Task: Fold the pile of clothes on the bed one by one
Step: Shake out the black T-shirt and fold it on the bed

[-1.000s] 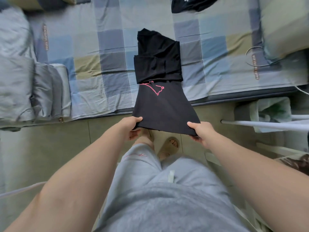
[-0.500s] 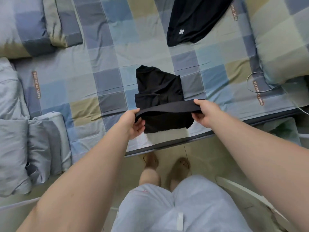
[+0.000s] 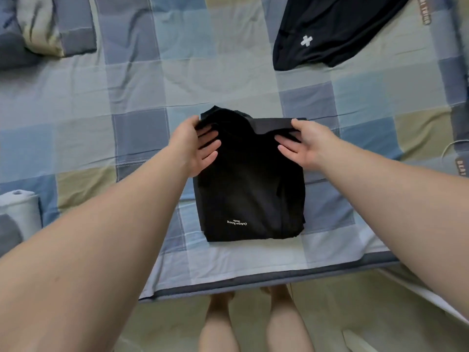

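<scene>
Shirt (image 3: 250,189) now doubled between left hand (image 3: 194,144) and right hand (image 3: 305,146), underlayer mostly hidden.

The folded shirt (image 3: 251,189) lies on the bed (image 3: 142,92), in the middle, close to the front edge. The left grip (image 3: 195,146) holds its far left corner and the right grip (image 3: 304,146) holds its far right corner. Another piece of clothing (image 3: 330,29) lies far back on the right. A pillow (image 3: 45,26) lies far back on the left. Rolled bedding (image 3: 20,212) sits at the left side. Two legs (image 3: 218,326) stand on the floor (image 3: 330,301) in front of the bed.
</scene>
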Available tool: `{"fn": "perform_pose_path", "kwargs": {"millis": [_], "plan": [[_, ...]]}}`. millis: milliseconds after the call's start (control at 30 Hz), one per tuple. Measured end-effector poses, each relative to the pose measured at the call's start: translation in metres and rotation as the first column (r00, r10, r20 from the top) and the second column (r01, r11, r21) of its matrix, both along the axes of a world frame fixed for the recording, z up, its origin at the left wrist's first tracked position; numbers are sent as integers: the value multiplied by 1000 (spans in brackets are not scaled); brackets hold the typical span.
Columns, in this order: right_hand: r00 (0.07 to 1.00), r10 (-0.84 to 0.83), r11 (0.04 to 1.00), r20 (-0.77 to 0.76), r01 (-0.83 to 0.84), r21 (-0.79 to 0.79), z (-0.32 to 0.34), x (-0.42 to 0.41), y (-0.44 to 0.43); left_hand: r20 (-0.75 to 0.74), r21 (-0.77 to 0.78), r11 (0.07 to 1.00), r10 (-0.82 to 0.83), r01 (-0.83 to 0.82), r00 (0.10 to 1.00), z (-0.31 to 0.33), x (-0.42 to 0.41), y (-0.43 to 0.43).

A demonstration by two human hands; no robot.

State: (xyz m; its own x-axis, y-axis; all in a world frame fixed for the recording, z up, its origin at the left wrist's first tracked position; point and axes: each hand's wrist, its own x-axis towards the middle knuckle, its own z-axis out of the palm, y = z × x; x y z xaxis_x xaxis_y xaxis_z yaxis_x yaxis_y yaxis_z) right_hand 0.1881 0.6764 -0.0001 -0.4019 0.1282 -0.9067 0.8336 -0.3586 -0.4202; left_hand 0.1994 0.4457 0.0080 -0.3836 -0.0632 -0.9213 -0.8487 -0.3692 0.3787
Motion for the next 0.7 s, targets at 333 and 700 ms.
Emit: {"fn": "perform_pose_path", "kwargs": {"millis": [333, 700], "plan": [[117, 944, -154, 308, -668, 727, -130, 45, 5, 210, -795, 3, -937, 607, 280, -144, 65, 17], [663, 749, 456, -2, -512, 728, -140, 46, 30, 26, -817, 468, -554, 336, 832, -149, 63, 8]]}}
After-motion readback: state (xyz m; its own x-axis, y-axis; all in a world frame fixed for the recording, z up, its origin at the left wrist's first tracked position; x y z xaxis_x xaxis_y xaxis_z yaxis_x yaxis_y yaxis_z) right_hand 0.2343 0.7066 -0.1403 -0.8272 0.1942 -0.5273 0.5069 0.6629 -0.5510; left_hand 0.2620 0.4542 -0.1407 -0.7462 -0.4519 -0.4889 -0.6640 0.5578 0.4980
